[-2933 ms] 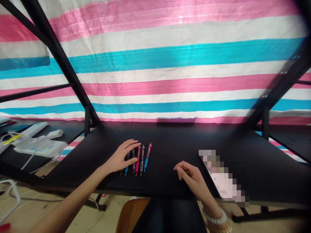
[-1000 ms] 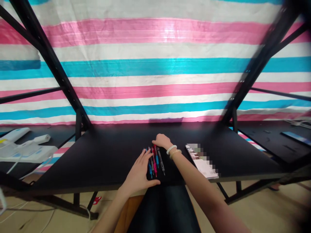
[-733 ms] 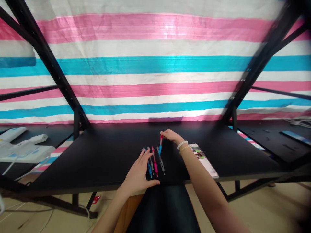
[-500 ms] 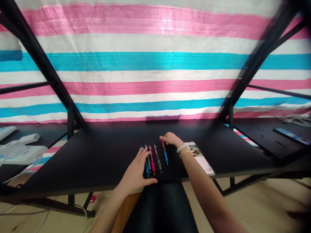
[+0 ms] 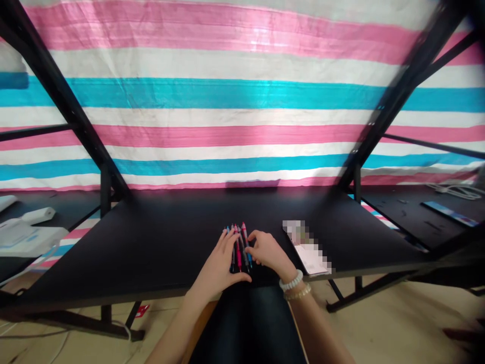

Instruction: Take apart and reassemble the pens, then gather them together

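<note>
A tight row of slim plastic click pens point(image 5: 238, 245), pink, blue and grey, lies side by side on the matte black table top point(image 5: 159, 242), close to its near edge, their clicker ends pointing to twelve o'clock. The left hand point(image 5: 217, 265) rests flat on the table at the row's nine o'clock side, fingers point(image 5: 227, 240) spread a little and stretched along the leftmost pens, the thumb lying across the near tips at six o'clock. The right hand point(image 5: 267, 250) sits at the row's three o'clock side, its fingers loosely curled and pressed against the rightmost pen, so the bundle lies squeezed between the two hands; neither hand is closed around a pen. A white bead bracelet point(image 5: 291, 280) circles the right wrist. At three o'clock from the right hand, just beside it, lies a flat smartphone point(image 5: 308, 250), its screen blurred out. Behind the table hangs a pink, white and turquoise striped tarpaulin point(image 5: 235, 101).
</note>
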Tool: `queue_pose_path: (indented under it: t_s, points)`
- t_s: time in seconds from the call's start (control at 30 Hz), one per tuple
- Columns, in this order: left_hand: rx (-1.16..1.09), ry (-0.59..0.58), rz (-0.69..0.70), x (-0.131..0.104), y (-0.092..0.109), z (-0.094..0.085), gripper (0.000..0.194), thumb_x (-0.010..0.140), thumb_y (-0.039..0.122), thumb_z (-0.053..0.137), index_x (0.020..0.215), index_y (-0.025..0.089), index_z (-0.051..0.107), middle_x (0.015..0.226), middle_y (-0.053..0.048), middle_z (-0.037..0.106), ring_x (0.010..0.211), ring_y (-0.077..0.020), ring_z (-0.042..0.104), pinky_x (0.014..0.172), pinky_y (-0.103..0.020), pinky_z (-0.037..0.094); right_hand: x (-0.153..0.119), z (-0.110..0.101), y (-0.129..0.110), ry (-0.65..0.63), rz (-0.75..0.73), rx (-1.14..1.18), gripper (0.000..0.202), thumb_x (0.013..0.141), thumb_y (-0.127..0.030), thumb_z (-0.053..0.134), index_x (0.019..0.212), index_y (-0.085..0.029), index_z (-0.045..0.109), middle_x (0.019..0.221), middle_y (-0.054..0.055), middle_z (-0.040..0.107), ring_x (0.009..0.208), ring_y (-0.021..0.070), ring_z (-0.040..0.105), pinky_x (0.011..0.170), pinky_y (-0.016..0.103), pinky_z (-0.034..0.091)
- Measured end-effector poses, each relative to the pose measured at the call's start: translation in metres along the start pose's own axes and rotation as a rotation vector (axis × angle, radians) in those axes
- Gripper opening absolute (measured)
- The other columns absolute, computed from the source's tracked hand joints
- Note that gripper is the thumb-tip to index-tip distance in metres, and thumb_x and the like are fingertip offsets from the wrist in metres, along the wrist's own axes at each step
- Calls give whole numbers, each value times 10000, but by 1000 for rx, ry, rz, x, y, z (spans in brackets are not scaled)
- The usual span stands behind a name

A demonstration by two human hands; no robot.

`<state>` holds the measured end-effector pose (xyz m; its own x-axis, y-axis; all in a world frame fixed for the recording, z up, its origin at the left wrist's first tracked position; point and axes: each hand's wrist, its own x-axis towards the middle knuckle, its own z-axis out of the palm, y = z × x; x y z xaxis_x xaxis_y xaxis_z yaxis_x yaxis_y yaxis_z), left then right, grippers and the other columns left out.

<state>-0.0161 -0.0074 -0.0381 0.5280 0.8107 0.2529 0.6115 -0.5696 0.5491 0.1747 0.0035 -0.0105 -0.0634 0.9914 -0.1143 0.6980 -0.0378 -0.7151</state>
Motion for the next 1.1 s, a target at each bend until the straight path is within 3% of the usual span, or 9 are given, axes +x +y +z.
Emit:
queue_pose_path:
  t_s: [0.17, 0.4, 0.53, 0.6, 0.7, 0.87, 0.97, 1.1]
  points:
    - [-4, 9, 1, -2, -2, 2, 1077, 680, 478, 878, 1525, 226, 259, 1613, -231, 316, 1530, -396, 142, 1183, -631, 289, -9, 5, 1, -9, -59, 85, 253, 904, -220, 599, 1121, -126, 690, 538, -4, 690, 414, 161, 646, 427, 230, 451]
    - [108, -54, 34, -3, 4, -6, 1092, 753, 582, 783, 1588, 231, 173, 1657, -194, 245, 1537, -364, 147, 1209, -612, 222, -24, 1, 22, 120, -177, 99, 250, 920, -232, 571, 1110, -138, 702, 623, 13, 689, 610, 201, 670, 622, 295, 490]
    - [217, -110, 60, -2, 8, -7, 996, 815, 653, 680, 1600, 270, 200, 1666, -144, 248, 1536, -361, 164, 1205, -638, 165, -51, -4, 29, 122, -235, 134, 261, 946, -287, 539, 1125, -184, 698, 694, 14, 691, 599, 183, 639, 580, 282, 480]
    - [240, -123, 79, -2, 7, -7, 869, 864, 652, 619, 1586, 330, 259, 1668, -101, 258, 1534, -371, 169, 1194, -659, 162, -68, -15, 38, 173, -257, 173, 252, 962, -311, 522, 1112, -211, 698, 747, 29, 703, 626, 188, 650, 554, 279, 482]
    - [259, -138, 108, -2, 5, -7, 676, 920, 610, 566, 1532, 392, 382, 1664, -52, 280, 1525, -387, 198, 1179, -680, 177, -88, -44, 64, 396, -270, 178, 212, 959, -354, 567, 1059, -240, 714, 892, 68, 728, 698, 206, 663, 637, 320, 531]
    - [236, -142, 109, 0, 3, -7, 590, 918, 598, 575, 1453, 358, 514, 1639, -44, 345, 1509, -391, 249, 1178, -671, 216, -92, -90, 117, 654, -259, 100, 194, 933, -375, 617, 1016, -240, 728, 970, 105, 729, 871, 261, 666, 767, 385, 532]
    - [236, -145, 93, 1, 5, -9, 580, 905, 589, 602, 1431, 352, 535, 1624, -39, 375, 1505, -380, 267, 1183, -666, 221, -78, -101, 139, 665, -264, 65, 213, 929, -373, 614, 1037, -223, 719, 1027, 110, 728, 940, 263, 647, 797, 383, 523]
    - [257, -174, 80, 2, 5, -10, 570, 904, 583, 609, 1422, 356, 537, 1619, -25, 384, 1505, -367, 274, 1183, -663, 238, -52, -104, 155, 587, -266, 77, 231, 919, -374, 624, 1050, -207, 716, 1050, 105, 717, 930, 252, 646, 810, 379, 517]
